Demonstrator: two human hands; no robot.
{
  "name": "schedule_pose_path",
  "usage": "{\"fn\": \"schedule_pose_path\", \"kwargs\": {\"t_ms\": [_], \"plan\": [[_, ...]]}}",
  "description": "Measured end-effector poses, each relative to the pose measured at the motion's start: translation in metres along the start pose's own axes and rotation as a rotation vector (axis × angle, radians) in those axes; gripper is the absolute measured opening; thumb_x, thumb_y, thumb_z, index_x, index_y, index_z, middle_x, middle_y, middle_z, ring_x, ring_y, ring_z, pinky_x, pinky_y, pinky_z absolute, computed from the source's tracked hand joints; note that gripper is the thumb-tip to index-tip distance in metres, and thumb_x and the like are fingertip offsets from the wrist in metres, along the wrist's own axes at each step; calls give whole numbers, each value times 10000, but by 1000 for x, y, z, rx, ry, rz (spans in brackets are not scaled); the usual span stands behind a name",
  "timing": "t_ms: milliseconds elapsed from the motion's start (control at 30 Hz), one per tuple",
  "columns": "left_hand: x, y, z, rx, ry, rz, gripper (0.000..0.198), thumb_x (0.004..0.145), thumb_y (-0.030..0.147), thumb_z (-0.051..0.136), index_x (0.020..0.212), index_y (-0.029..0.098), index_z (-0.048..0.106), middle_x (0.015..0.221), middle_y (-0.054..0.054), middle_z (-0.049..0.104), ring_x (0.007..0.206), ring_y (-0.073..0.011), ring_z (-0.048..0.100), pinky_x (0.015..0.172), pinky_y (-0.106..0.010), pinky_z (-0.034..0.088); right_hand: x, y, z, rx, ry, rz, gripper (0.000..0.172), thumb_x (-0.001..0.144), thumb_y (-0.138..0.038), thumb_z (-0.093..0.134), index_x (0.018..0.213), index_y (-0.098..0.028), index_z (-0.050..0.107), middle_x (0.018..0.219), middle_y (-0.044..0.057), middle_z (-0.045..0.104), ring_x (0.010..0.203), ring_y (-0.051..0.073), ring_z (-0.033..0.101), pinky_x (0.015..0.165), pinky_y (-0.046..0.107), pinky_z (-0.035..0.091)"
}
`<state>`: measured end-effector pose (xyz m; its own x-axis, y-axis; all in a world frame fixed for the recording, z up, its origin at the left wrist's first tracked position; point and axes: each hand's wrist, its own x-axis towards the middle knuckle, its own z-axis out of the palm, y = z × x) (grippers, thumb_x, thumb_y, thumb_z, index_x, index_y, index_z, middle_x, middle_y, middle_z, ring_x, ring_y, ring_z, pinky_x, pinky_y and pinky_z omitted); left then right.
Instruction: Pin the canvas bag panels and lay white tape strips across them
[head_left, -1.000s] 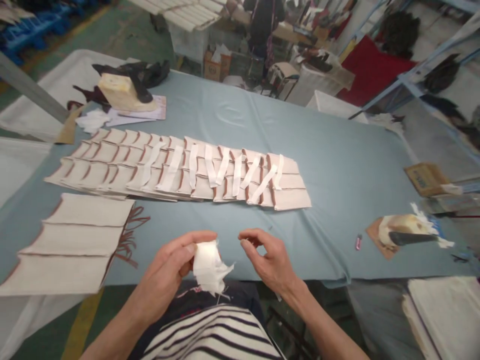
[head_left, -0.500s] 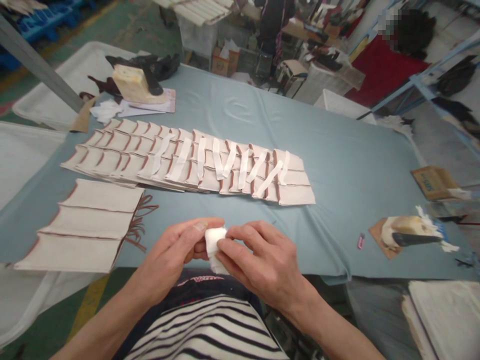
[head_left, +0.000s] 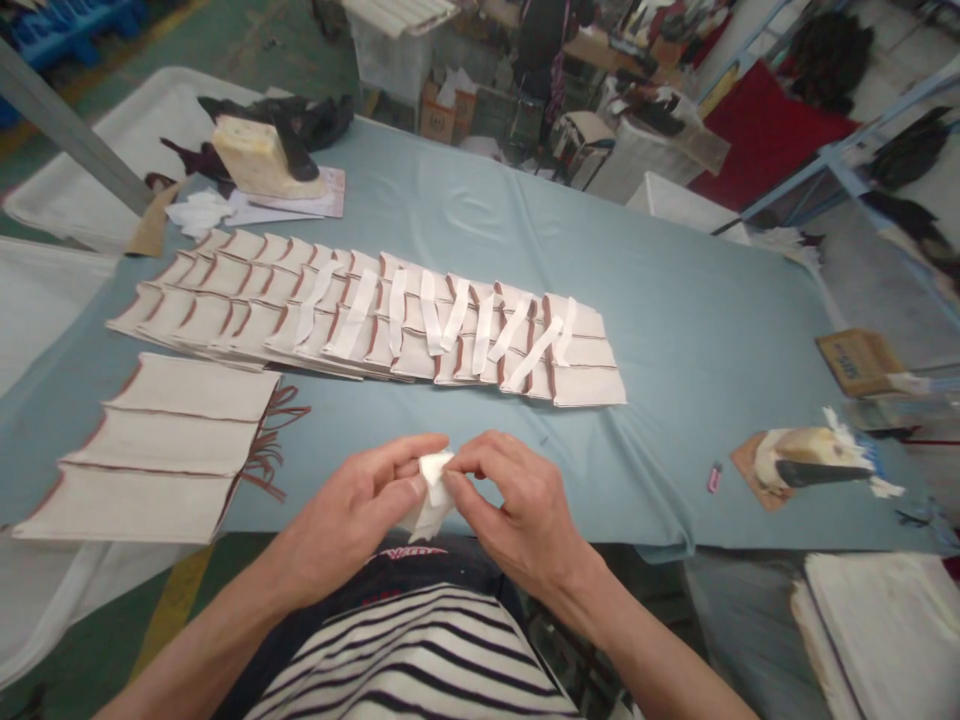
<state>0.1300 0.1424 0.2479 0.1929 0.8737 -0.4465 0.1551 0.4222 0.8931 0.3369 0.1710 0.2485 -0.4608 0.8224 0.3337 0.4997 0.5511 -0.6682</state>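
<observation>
My left hand [head_left: 352,510] and my right hand [head_left: 521,505] meet at the table's near edge. Between them is a small folded white strip [head_left: 433,485], its lower end hanging loose. The left fingers and thumb grip it from one side; the right thumb and forefinger pinch its upper edge. Farther back lies a row of overlapping cream fabric panels [head_left: 225,300] with brown edging. Several white strips [head_left: 483,335] rest across that row. Left of my hands is a separate cream panel [head_left: 176,405] with brown cords [head_left: 270,450] at its right side.
A blue-green cover lies over the table [head_left: 697,330]. A yellowish block with a black strap [head_left: 251,155] stands back left, and a similar block [head_left: 802,460] sits right, near a small pink object [head_left: 715,477]. A cardboard box [head_left: 855,362] is at the right edge.
My right hand has drawn slightly back and now pinches the white strip's upper edge. The strip looks narrower, with its end dangling. The whole view has shifted a little.
</observation>
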Motion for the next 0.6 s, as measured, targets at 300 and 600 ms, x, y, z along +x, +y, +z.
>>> {"fn": "schedule_pose_path", "kwargs": {"t_ms": [300,600], "plan": [[9,4,10,260,66,80,679,928,464,572,1495,100,650,1025,-101,801,941,-272,734,878,-350,570,3,4,11,242,-24,385,242,986,-271,621,757,-218,679,736,-1,710,683,151,624,693,289,479],[17,-5,23,5,190,-7,787,943,497,555,1597,103,362,861,-34,811,708,-222,678,693,-319,516,13,23,6,753,-53,750,395,917,-568,701,760,-209,648,694,-2,658,635,143,567,637,278,508]]}}
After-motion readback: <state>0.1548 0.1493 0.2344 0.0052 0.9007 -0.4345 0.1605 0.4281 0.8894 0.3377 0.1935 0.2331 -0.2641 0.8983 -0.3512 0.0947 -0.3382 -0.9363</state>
